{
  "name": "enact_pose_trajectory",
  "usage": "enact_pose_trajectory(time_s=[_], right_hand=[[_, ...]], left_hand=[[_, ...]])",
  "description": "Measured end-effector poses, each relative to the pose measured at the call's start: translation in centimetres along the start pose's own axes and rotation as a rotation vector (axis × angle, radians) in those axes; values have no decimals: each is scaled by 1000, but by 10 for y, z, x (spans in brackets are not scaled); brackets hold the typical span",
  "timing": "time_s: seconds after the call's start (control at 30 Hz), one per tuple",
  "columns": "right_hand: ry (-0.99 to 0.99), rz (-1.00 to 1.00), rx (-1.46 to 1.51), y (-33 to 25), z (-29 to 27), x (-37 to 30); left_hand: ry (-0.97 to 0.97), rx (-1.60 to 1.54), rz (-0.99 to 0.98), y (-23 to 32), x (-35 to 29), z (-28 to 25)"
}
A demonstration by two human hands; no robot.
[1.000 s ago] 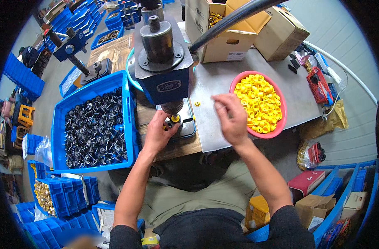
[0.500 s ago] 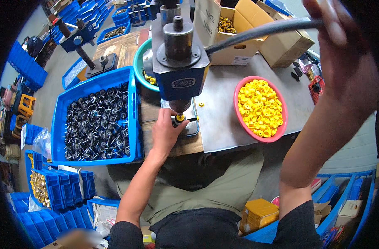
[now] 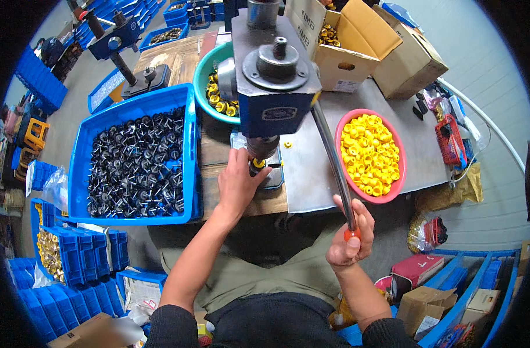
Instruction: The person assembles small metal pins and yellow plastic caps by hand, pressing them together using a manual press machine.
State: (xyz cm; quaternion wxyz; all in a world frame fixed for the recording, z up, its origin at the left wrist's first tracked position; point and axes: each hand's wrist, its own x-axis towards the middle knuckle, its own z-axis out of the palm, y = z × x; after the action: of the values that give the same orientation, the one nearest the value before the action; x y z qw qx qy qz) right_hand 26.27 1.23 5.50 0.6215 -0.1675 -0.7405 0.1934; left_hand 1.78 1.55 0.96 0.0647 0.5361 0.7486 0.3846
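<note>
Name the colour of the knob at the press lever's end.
The knob is red-orange; it shows best in the head view.

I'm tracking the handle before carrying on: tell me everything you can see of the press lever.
The lever is a long, slim rod, dark and shiny like metal, with an orange-red knob at its free end. It slants from the right side of the press head toward the person, left of the pink bowl in view. The right hand grips its knob end.

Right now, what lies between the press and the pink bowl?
In the head view, one loose yellow cap on the grey sheet, with the lever slanting across above.
</note>
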Motion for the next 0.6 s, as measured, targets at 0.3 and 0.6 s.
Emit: enact_pose_trajectory(time_s=[0.3,0.6], right_hand=[[-74,30,472,-72,-30,158],[-249,575,499,53,53,216]], left_hand=[[7,-1,77,-2,2,-6],[-135,-445,-404,-27,-5,-16]])
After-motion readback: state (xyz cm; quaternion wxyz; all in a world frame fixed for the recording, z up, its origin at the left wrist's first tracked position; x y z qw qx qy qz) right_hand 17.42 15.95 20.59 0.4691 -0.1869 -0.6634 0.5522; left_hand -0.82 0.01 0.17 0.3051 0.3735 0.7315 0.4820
